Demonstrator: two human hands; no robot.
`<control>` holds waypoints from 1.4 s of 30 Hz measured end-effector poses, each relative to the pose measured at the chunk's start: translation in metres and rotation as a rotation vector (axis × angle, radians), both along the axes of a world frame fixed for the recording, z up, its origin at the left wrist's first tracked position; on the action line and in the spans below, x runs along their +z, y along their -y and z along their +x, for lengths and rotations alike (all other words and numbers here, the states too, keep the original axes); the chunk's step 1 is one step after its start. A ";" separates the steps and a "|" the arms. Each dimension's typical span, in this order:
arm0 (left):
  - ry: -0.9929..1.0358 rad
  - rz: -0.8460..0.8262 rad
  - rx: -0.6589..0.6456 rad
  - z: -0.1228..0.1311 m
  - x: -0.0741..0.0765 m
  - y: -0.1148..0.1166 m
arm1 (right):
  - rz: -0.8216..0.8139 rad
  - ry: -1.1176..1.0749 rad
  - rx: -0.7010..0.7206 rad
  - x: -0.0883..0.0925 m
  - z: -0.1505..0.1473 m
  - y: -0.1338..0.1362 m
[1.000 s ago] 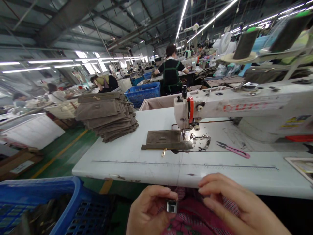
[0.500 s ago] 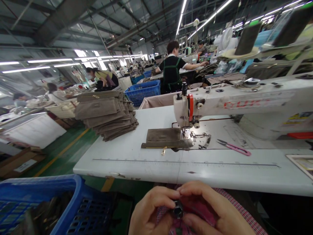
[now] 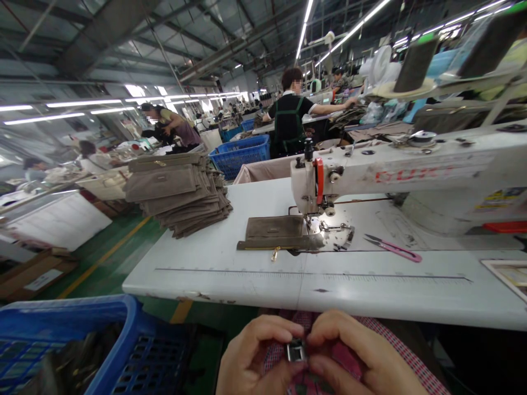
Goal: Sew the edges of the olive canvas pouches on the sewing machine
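Below the table's front edge, a small shiny metal bobbin case [image 3: 295,351] is pinched between the thumb and fingers of my left hand [image 3: 259,354]. My right hand [image 3: 349,351] closes in from the other side, its thumb and index fingertips at the case's right edge. A thin thread runs from the tabletop down toward my fingers. On the sewing machine [image 3: 313,186], a brown fabric pouch piece [image 3: 274,227] lies flat by the needle, its gold zipper pull [image 3: 275,254] hanging toward me.
Pink thread snips [image 3: 395,249] lie right of the needle. A tall stack of brown pouches [image 3: 177,192] stands at the table's left. A blue basket [image 3: 132,329] sits lower left. Thread cones [image 3: 415,63] rise at upper right. Co-workers [image 3: 290,115] sit or stand beyond.
The bobbin case has turned between my fingers, so its squared opening now faces me. My right index finger has shifted slightly right, away from the left fingertips. A co-worker at left has straightened somewhat.
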State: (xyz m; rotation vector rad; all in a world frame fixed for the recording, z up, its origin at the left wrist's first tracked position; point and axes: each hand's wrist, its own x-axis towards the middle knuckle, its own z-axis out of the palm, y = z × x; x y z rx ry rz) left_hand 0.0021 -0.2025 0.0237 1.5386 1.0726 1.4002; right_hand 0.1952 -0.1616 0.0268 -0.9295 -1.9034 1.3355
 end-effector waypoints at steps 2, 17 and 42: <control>0.084 -0.118 0.041 0.002 0.001 0.000 | 0.065 0.020 -0.020 0.001 0.003 -0.002; 0.202 -0.443 0.141 0.004 -0.010 -0.011 | 0.145 0.221 -0.008 -0.002 0.019 -0.011; -0.897 -0.124 0.283 -0.114 -0.016 -0.155 | 0.711 0.686 -0.626 -0.083 0.155 -0.124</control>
